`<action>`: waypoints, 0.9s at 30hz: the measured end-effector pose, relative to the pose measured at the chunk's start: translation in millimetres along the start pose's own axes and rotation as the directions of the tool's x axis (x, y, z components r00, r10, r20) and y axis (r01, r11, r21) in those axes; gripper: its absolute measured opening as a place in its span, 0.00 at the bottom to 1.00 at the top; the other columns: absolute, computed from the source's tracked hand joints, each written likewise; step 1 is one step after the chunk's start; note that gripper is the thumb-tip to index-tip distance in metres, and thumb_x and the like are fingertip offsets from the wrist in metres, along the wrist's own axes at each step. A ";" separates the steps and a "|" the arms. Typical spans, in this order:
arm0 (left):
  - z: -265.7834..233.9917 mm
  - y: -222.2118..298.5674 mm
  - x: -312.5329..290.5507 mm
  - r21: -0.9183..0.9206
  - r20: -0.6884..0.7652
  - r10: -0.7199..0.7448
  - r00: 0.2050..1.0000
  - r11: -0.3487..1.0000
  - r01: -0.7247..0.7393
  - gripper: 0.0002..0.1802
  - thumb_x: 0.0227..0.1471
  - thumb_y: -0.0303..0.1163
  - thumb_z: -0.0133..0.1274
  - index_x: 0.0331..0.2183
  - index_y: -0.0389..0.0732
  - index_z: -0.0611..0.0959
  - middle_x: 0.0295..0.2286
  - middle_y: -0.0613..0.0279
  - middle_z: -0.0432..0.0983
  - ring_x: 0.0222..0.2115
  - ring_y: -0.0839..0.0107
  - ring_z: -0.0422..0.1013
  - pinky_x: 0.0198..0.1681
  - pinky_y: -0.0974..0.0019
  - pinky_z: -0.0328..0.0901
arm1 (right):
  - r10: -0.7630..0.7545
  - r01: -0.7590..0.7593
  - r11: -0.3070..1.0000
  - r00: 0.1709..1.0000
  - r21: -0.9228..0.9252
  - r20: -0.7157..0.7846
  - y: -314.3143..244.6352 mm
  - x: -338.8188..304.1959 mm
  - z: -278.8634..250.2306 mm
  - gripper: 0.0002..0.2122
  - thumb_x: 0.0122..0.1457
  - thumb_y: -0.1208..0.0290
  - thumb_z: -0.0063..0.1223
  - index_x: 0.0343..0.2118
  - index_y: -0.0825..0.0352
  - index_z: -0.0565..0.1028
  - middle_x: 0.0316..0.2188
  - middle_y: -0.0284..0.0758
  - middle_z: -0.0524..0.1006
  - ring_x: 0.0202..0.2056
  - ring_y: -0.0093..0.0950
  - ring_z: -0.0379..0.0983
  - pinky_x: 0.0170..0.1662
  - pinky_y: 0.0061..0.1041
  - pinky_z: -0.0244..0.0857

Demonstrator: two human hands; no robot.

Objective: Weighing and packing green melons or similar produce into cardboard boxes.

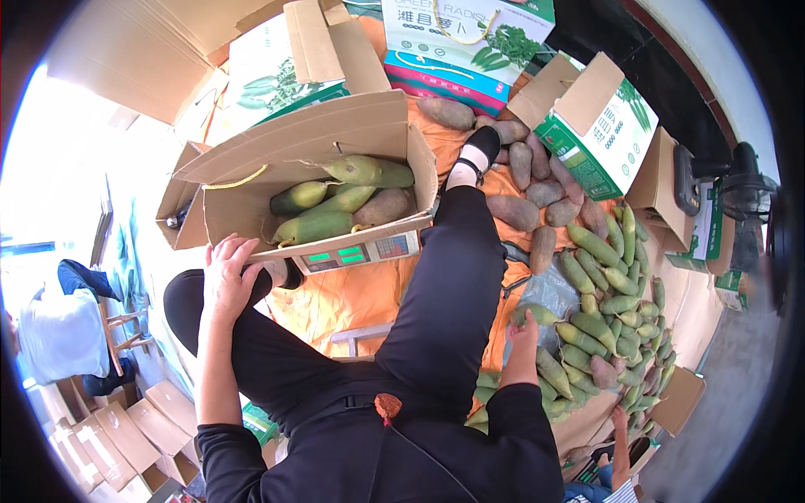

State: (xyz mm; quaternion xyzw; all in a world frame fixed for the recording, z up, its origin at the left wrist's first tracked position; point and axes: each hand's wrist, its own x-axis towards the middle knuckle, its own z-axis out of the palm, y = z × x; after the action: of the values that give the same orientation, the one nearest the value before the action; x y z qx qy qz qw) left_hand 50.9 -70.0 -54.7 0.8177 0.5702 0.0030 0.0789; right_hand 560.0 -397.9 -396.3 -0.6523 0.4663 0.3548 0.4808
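Observation:
A cardboard box (314, 126) with its top unfolded sits on a scale (360, 252) in front of me. Inside lie several green radishes (369, 171) and a reddish-brown root (383, 206). My left hand (228, 268) has its fingers hooked over the box's near left corner. At my right side, my right hand (523, 334) is closed on the near end of a green radish (541, 313), beside a pile of green radishes (591, 331). Its palm side is partly hidden.
Reddish-brown roots (513, 213) lie on the orange sheet (314, 323) beyond my right leg. Printed cartons (599, 126) stand at the back. A fan (749, 197) is at far right. Another person's arm (620, 448) reaches toward the pile at lower right. Cardboard boxes (109, 444) fill the lower left.

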 end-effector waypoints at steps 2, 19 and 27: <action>0.5 -0.5 -0.7 -0.005 0.000 0.005 1.000 1.000 -0.005 0.21 0.45 0.32 0.58 0.44 0.41 0.79 0.44 0.57 0.73 0.53 0.58 0.64 0.60 0.47 0.50 | 0.035 -0.044 0.997 0.988 0.056 0.153 -1.9 -4.1 -12.0 0.16 0.50 0.59 0.64 0.38 0.59 0.72 0.30 0.34 0.74 0.28 0.31 0.71 0.27 0.31 0.66; -1.4 -8.7 -2.7 -0.100 -0.021 0.048 0.999 0.994 -0.050 0.19 0.46 0.33 0.58 0.44 0.45 0.80 0.42 0.62 0.73 0.53 0.60 0.63 0.59 0.40 0.48 | -0.363 0.643 0.725 0.055 0.245 0.930 -100.8 -309.3 77.2 0.32 0.50 0.61 0.52 0.55 0.77 0.63 0.51 0.42 0.71 0.52 0.34 0.68 0.54 0.31 0.62; -3.6 -10.4 -7.0 -0.105 -0.054 0.051 0.997 0.993 -0.057 0.18 0.46 0.35 0.58 0.42 0.45 0.81 0.42 0.62 0.74 0.51 0.60 0.65 0.58 0.43 0.50 | 0.094 0.813 0.564 -0.236 0.144 0.967 -84.9 -467.2 165.2 0.28 0.48 0.64 0.51 0.51 0.78 0.69 0.46 0.42 0.74 0.46 0.30 0.72 0.51 0.27 0.64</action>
State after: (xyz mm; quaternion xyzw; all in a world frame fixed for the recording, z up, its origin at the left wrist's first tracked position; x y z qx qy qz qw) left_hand 38.4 -72.6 -52.0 0.8272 0.5486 0.0567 0.1077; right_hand 491.9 -106.0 7.4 -0.4056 -0.4295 0.6357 0.4969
